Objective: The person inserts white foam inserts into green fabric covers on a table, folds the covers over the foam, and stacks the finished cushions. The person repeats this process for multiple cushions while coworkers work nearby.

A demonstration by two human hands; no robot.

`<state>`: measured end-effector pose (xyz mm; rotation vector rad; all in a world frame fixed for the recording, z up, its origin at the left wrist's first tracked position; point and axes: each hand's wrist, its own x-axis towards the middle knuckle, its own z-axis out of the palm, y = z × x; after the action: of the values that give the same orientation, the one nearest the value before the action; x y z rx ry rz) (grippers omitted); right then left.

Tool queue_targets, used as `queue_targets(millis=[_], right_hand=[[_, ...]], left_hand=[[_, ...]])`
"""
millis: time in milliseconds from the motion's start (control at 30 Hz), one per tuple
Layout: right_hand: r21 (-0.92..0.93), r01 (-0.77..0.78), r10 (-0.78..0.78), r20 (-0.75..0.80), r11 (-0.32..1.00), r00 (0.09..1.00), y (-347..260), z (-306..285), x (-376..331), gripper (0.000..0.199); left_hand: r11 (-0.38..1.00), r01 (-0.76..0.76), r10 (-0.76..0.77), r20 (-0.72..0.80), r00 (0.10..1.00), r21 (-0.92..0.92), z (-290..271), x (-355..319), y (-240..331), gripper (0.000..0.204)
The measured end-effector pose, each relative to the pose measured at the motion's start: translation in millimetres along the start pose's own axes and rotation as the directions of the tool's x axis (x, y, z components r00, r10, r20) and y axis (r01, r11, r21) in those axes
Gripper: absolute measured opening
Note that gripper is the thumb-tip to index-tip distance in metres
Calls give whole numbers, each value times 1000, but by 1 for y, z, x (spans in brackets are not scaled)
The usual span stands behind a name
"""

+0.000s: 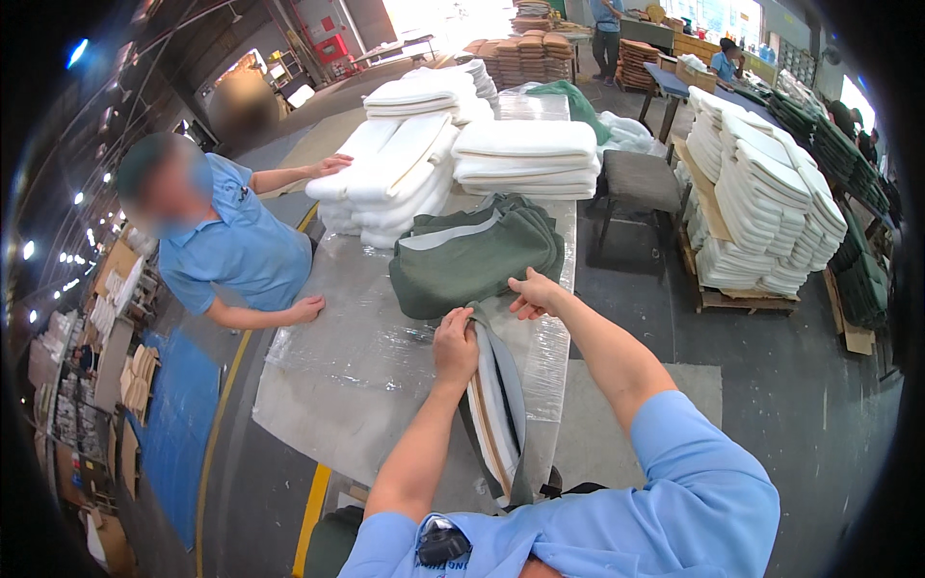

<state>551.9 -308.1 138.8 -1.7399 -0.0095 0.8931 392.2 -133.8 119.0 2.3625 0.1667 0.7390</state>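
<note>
My left hand (456, 345) grips the upper end of a dark green fabric cover (521, 477). Its long opening faces up and shows a white padded layer (487, 424) with a brown stripe, and a grey lining beside it. The lower end of the cover rests against my body at the table edge. Over the table to the right, my right hand (535, 294) is held with its fingers apart, close to the front corner of a pile of folded green covers (472, 255). Nothing shows in that hand; whether its fingertips touch the pile, I cannot tell.
Stacks of white padding (525, 154) stand on the plastic-wrapped table (328, 385). A co-worker (231, 226) at the left rests a hand on one stack. Right of the table are a grey chair (641, 183) and a pallet (742, 301) piled with white pads.
</note>
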Motion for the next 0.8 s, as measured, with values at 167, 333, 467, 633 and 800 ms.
queue_targets(millis=[167, 333, 467, 633, 800], right_hand=[[-20, 152, -143, 234, 988, 962, 2, 19, -21, 92], [-548, 439, -327, 294, 713, 898, -4, 46, -38, 84], [-655, 444, -406, 222, 612, 887, -8, 47, -33, 41], [-574, 328, -221, 249, 750, 943, -17, 44, -31, 35], [-371, 260, -182, 232, 891, 955, -8, 49, -30, 35]], left_hand=[[1000, 22, -22, 14, 1000, -8, -7, 1, -7, 24], [994, 92, -89, 58, 994, -63, -3, 11, -8, 19], [996, 66, -62, 70, 996, -53, -1, 20, -18, 17], [993, -73, 84, 121, 989, -93, 2, 30, -19, 23], [967, 82, -26, 228, 973, -241, 3, 31, -29, 26]])
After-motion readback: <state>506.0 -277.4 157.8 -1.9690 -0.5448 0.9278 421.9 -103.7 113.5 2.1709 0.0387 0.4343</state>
